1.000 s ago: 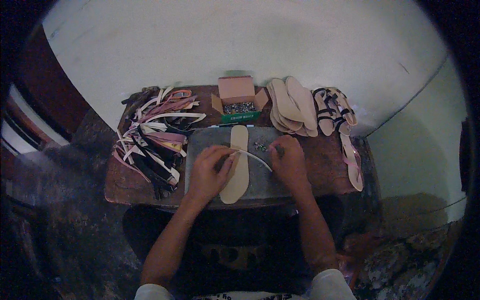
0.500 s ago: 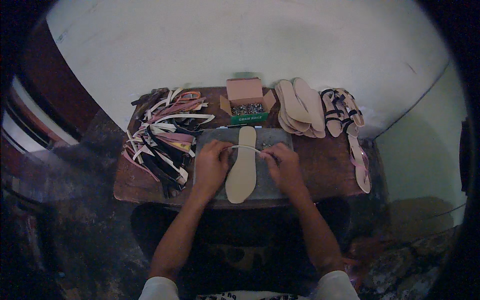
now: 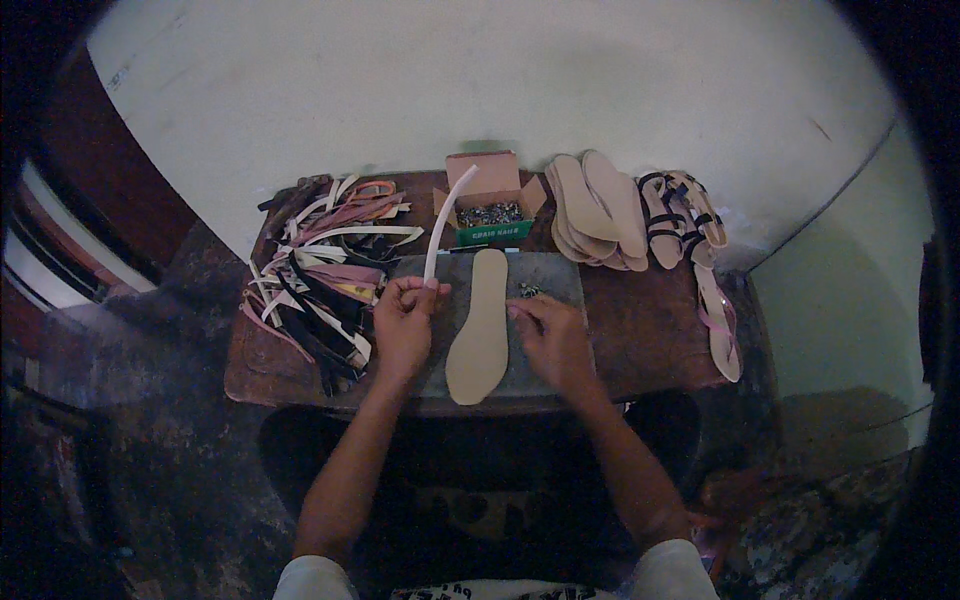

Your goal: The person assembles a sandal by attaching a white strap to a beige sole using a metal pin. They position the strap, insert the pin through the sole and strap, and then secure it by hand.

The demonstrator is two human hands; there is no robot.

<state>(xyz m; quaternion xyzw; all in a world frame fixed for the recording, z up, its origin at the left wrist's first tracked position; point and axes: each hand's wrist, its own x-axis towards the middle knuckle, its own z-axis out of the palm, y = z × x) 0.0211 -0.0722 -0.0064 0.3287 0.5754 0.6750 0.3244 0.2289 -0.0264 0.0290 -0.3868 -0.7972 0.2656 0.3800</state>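
A pale strap (image 3: 447,215) stands up from my left hand (image 3: 405,325), its lower end pinched between thumb and fingers and its free end curving in front of the nail box. Between my hands a beige sandal sole (image 3: 480,335) lies flat on a grey slab (image 3: 430,372), heel end away from me. My right hand (image 3: 553,330) is closed in a pinch beside the sole's right edge; whatever its fingertips hold, if anything, is hidden. Just beyond those fingers a small heap of metal nails (image 3: 528,290) rests on the slab.
Beyond the slab stands an open green box (image 3: 490,234) of nails. Tangled straps (image 3: 345,275) in several colours cover the table's left side. At the back right are stacked soles (image 3: 600,215), black-strapped sandals (image 3: 665,225) and a pink-strapped sandal (image 3: 718,320). A wall (image 3: 480,80) rises behind.
My right hand has let go of the strap, which was stretched across the sole between both hands. It now sticks up from my left hand, which has shifted slightly left.
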